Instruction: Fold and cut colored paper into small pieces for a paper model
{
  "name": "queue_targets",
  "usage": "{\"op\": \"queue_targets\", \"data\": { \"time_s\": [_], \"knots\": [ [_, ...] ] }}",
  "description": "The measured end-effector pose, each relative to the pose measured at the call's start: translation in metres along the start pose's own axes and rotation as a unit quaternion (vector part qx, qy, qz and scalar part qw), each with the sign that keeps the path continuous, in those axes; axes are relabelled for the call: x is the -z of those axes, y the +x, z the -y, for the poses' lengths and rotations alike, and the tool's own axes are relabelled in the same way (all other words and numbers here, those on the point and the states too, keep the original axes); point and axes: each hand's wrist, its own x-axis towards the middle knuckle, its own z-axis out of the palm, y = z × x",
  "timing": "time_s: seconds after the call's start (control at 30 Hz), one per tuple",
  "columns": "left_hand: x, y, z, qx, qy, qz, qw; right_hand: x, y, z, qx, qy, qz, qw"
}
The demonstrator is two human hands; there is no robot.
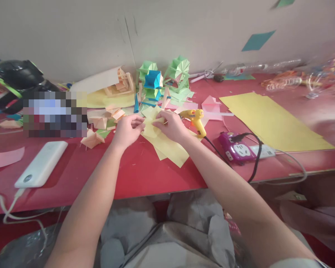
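Pale yellow paper sheets (pixel 170 150) lie loosely overlapped on the red table in front of me. My left hand (pixel 128 131) is at their left edge, thumb and fingers curled together at the paper's side. From the right, my right hand (pixel 173 125) reaches over the same sheets, its fingers bent and pinching a raised piece of the yellow paper; the fingertips are partly hidden. Just right of that hand a yellow hot glue gun (pixel 196 121) rests on the table. Behind the hands stand folded paper models, one blue (pixel 152 79) and one light green (pixel 178 69).
A purple power strip (pixel 238 149) with a black cord sits at right, beside large yellow sheets (pixel 270 121). At left are a white power bank (pixel 41 163) on a cable, peach folded paper pieces (pixel 92 139) and a black bag-like object (pixel 18 74). Plastic bottles (pixel 240 69) lie along the wall.
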Motion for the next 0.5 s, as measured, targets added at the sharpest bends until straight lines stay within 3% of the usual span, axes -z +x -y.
{"op": "queue_targets", "data": {
  "time_s": [0.23,0.37,0.5],
  "knots": [
    [0.0019,-0.0029,-0.0003,-0.166,0.138,-0.027,0.976,0.0074,-0.0022,0.0014,-0.021,-0.029,0.124,0.992],
    [0.0017,-0.0035,-0.0022,-0.199,0.138,-0.031,0.970,0.0072,-0.0022,0.0035,-0.030,-0.007,0.100,0.994],
    [0.0042,-0.0014,0.0002,-0.167,0.106,-0.050,0.979,0.0063,-0.0013,0.0047,-0.017,0.022,0.061,0.998]
  ]
}}
